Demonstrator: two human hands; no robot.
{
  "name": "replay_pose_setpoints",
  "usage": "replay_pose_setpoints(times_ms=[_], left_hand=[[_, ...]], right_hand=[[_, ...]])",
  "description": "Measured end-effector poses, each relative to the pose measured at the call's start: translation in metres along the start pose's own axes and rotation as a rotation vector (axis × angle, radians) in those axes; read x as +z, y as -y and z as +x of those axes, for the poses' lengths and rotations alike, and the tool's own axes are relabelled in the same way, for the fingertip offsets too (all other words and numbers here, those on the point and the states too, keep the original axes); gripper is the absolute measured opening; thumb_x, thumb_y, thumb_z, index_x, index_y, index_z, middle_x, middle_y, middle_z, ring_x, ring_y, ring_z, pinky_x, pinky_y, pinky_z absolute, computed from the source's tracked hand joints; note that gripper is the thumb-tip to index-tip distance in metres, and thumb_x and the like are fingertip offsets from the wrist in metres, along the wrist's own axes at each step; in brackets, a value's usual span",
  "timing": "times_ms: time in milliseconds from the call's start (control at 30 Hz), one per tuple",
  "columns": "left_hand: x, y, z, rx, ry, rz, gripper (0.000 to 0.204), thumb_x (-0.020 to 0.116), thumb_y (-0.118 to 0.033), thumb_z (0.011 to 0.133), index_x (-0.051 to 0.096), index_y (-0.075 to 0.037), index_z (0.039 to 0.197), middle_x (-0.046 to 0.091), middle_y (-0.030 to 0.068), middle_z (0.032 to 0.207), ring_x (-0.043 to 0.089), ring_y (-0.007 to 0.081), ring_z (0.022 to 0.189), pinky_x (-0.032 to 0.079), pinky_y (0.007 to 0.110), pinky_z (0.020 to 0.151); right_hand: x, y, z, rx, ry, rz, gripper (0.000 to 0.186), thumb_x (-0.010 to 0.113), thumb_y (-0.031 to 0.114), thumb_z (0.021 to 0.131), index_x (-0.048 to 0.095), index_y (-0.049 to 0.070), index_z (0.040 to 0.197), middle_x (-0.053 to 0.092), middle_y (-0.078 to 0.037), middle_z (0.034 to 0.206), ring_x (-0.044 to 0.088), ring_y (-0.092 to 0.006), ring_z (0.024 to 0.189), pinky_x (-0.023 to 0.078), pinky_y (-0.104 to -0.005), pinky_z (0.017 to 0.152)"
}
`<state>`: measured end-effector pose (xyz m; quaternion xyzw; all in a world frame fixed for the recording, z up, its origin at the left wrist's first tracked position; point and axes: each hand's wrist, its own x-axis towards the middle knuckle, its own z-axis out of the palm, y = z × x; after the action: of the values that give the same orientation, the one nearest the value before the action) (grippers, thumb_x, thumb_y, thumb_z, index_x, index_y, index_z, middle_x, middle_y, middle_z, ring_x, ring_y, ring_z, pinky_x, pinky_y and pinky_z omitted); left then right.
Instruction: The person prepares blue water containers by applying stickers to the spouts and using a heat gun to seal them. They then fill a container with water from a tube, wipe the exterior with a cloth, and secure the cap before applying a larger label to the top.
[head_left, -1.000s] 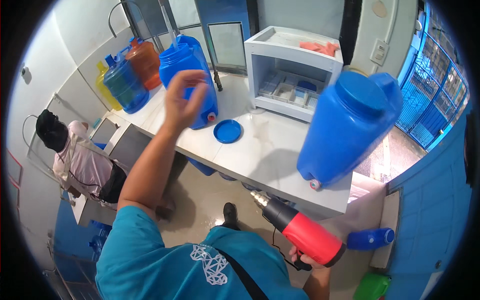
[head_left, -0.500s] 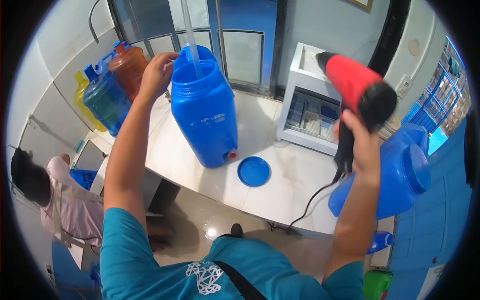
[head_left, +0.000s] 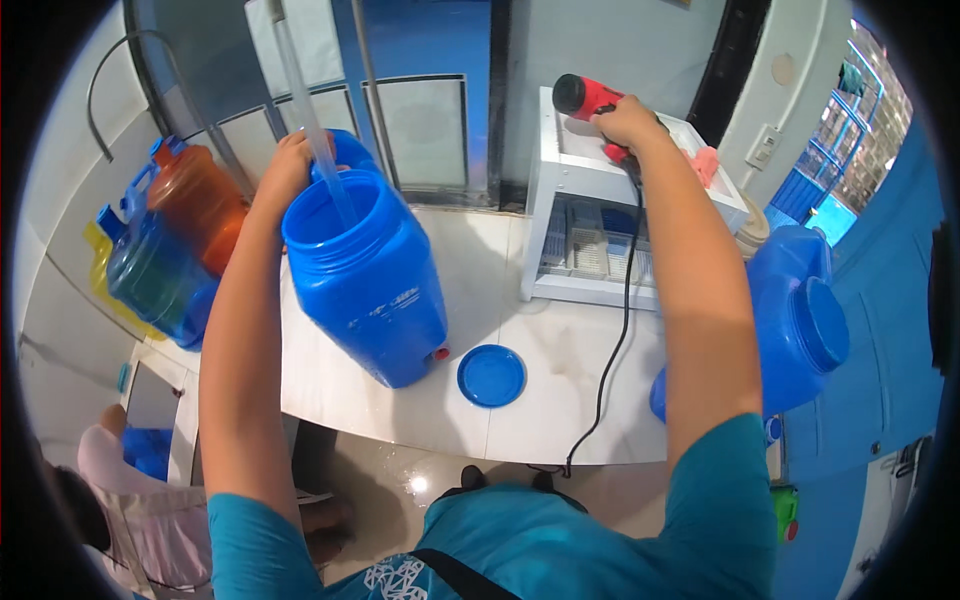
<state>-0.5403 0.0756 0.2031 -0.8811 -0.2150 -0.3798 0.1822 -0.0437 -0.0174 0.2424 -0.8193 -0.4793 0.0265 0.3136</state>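
A tall blue water container [head_left: 385, 300] with a red-tipped spigot stands on the counter, its wide mouth uncovered. A clear tube [head_left: 297, 90] reaches down into that mouth. Behind and left of the mouth, my left hand [head_left: 290, 168] has its fingers curled beside the tube and the blue handle; what they close on is hidden. My right hand [head_left: 628, 124] grips a red and black heat gun [head_left: 588, 97] over the top of a white cabinet [head_left: 538, 220]. The gun's black cord hangs past the cabinet front. A round blue lid [head_left: 491, 376] lies on the counter near the spigot.
Orange [head_left: 200, 205], blue [head_left: 160, 265] and yellow jugs stand at the left. Another blue container [head_left: 790, 310], capped, is beside my right forearm. A person in a pink top [head_left: 150, 530] is low at the left. The counter [head_left: 480, 440] has a curved front edge.
My right hand has carried the heat gun left and away from me, onto or just above the cabinet top. My left hand stays behind the container's mouth. The whole view has shifted.
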Motion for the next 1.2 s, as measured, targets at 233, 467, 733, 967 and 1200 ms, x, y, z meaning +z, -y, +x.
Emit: replay_pose_setpoints(times_ms=[233,467,733,967,1200], left_hand=[[0.004,-0.029,0.019,-0.952,0.015,-0.825,0.016,0.064,-0.019,0.090,0.067,-0.003,0.088,0.062,0.0084,0.087,0.060,0.0209,0.085,0.053,0.033,0.082],[-0.002,-0.023,0.016,-0.613,0.167,-0.228,0.023,0.053,-0.028,0.092,0.068,-0.012,0.083,0.065,0.0104,0.089,0.062,0.0232,0.084,0.050,0.037,0.077],[-0.016,-0.046,0.013,-0.819,0.200,-0.333,0.010,0.059,-0.006,0.085,0.062,-0.009,0.094,0.067,0.0137,0.114,0.063,0.0327,0.107,0.049,0.037,0.091],[-0.013,-0.037,0.000,-0.615,0.042,-0.267,0.028,0.060,-0.032,0.089,0.069,-0.006,0.089,0.069,0.0090,0.090,0.064,0.0231,0.088,0.051,0.034,0.077],[-0.015,-0.049,0.005,-0.365,0.072,0.049,0.026,0.085,-0.014,0.077,0.070,-0.007,0.097,0.073,0.0111,0.104,0.070,0.0315,0.098,0.057,0.039,0.084]], right_hand=[[-0.037,-0.074,0.048,-0.065,-0.034,0.104,0.022,0.069,0.022,0.091,0.070,0.002,0.099,0.067,-0.009,0.083,0.066,-0.0224,0.070,0.057,-0.0478,0.071],[-0.044,-0.140,0.031,-0.253,0.028,-0.640,0.036,0.064,0.040,0.090,0.075,0.005,0.093,0.076,-0.014,0.096,0.073,-0.0272,0.095,0.056,-0.0410,0.082],[-0.112,0.016,-0.091,-0.431,-0.347,0.463,0.022,0.050,0.013,0.101,0.071,0.008,0.106,0.074,-0.002,0.104,0.063,-0.0049,0.079,0.050,-0.0248,0.061],[0.070,0.080,-0.170,-0.594,0.567,1.231,0.013,0.064,0.023,0.098,0.064,0.012,0.105,0.070,-0.002,0.104,0.057,-0.0052,0.065,0.042,-0.0207,0.051],[0.282,0.047,-0.158,0.122,0.790,1.074,0.021,0.052,0.013,0.095,0.072,0.011,0.087,0.059,-0.002,0.064,0.048,-0.0090,0.047,0.030,-0.0264,0.041]])
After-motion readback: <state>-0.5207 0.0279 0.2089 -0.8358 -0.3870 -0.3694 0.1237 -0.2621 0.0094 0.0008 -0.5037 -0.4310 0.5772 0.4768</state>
